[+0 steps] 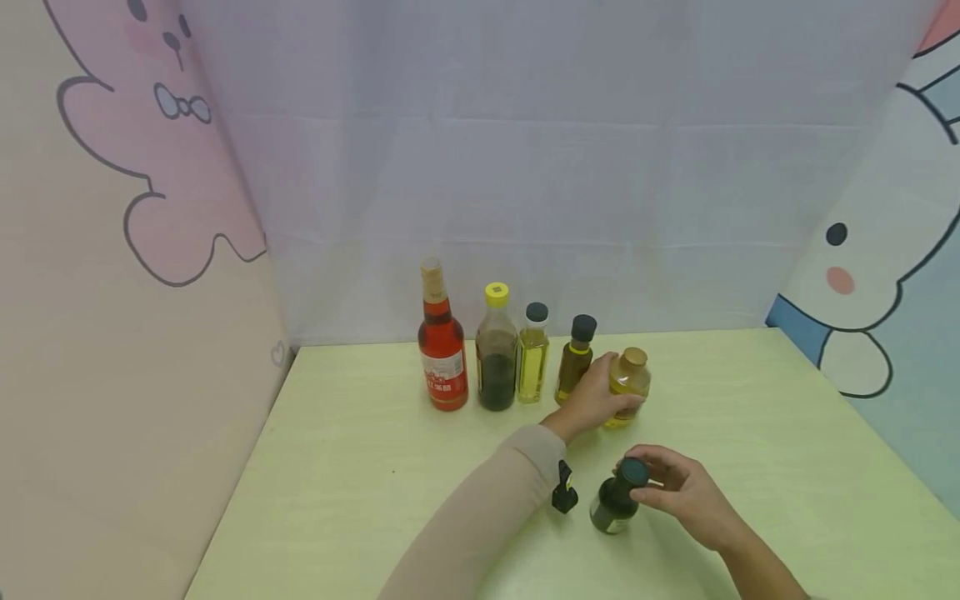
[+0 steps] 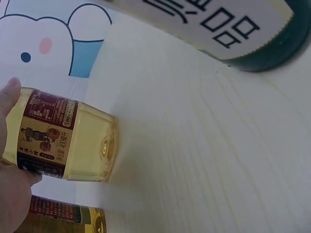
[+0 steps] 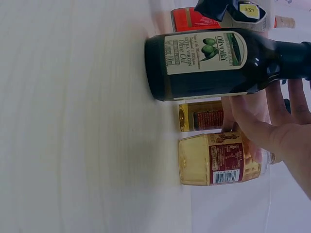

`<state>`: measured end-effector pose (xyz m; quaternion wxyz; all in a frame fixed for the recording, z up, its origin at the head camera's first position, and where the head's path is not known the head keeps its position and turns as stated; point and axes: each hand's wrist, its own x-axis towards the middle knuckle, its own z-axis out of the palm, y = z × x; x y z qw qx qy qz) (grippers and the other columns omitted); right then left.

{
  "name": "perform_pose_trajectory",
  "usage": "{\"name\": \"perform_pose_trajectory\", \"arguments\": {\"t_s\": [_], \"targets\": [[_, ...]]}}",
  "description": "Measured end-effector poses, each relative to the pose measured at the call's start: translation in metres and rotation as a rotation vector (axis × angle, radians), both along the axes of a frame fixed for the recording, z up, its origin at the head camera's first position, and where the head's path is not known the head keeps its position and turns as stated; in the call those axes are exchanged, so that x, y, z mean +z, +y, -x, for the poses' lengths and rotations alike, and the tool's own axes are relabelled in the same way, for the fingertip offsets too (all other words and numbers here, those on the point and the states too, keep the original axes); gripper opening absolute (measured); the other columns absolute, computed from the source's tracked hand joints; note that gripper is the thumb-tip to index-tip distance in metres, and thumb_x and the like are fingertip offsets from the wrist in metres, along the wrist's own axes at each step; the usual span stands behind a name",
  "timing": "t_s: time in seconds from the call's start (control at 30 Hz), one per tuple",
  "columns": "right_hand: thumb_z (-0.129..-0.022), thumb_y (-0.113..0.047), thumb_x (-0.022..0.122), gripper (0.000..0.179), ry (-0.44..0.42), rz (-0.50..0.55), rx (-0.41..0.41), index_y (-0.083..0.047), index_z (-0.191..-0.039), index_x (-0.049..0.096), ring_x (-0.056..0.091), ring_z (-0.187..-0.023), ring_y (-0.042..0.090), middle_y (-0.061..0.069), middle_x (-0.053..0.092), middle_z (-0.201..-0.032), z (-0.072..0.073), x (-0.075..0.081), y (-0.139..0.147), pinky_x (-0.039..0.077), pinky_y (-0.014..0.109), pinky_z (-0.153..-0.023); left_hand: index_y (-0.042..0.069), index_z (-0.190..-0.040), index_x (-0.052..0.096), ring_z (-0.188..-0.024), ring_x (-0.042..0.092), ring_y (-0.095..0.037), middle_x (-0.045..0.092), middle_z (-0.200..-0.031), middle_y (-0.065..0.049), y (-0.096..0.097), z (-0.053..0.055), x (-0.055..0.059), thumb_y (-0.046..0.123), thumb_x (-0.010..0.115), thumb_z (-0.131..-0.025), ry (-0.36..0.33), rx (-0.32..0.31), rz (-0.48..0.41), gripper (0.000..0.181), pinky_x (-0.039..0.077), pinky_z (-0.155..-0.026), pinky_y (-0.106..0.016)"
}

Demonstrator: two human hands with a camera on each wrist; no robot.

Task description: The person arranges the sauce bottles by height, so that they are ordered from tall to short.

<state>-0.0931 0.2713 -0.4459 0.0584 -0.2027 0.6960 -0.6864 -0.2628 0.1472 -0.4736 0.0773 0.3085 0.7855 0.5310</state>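
My left hand [image 1: 592, 400] reaches across the table and grips a squat bottle of yellow cooking oil [image 1: 633, 380] with a gold cap. In the left wrist view this oil bottle shows a dark red and tan label, fingers and thumb around its upper part. Nearer the front, my right hand [image 1: 686, 496] holds a dark green olive oil bottle [image 1: 615, 504] by the neck, thumb on one side and fingers on the other. Its cream label with green olives faces the right wrist camera. A black wrist device [image 1: 564, 492] sits beside my left cuff.
To the left of the oil bottle stand a red vinegar bottle [image 1: 442, 358], a dark sauce bottle [image 1: 497, 367] with a yellow cap, a slim yellow oil bottle [image 1: 532, 367] and a brown-green bottle [image 1: 574, 367] with a black cap. Behind the pale table [image 1: 337, 467] hangs a curtain [image 1: 525, 167].
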Motion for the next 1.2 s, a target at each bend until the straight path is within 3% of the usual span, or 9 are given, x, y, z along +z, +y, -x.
{"name": "perform_pose_trajectory", "arguments": {"t_s": [0.2,0.5,1.2], "targets": [[-0.091,0.014,0.055,0.038,0.001,0.005,-0.003,-0.002,-0.125,0.058,0.063,-0.105,0.016,0.000,0.065,-0.114,-0.001,-0.001,-0.001,0.055,0.033,-0.081,0.011,-0.140,0.039,-0.109,0.054,-0.009,0.052,-0.121,0.002,0.002,-0.001,0.003,0.029,0.075,-0.088,-0.008,0.052,0.069,0.066,0.045,-0.094,-0.026],[-0.091,0.015,0.055,0.044,0.015,0.003,-0.008,-0.013,-0.125,0.061,0.062,-0.107,0.014,0.000,0.065,-0.114,-0.001,-0.002,-0.002,0.055,0.032,-0.081,0.009,-0.148,0.029,-0.125,0.046,-0.014,0.045,-0.137,-0.006,0.006,-0.005,0.010,0.034,0.072,-0.089,-0.042,0.125,0.166,0.077,0.039,-0.103,-0.030],[-0.090,0.016,0.054,0.044,0.016,-0.010,-0.023,-0.012,-0.124,0.061,0.063,-0.103,0.014,0.002,0.067,-0.113,0.000,0.002,-0.002,0.055,0.029,-0.081,0.013,-0.148,0.028,-0.123,0.049,-0.014,0.044,-0.138,-0.004,0.011,-0.006,0.012,0.038,0.072,-0.089,-0.045,0.185,0.188,0.078,0.042,-0.100,-0.030]]}}
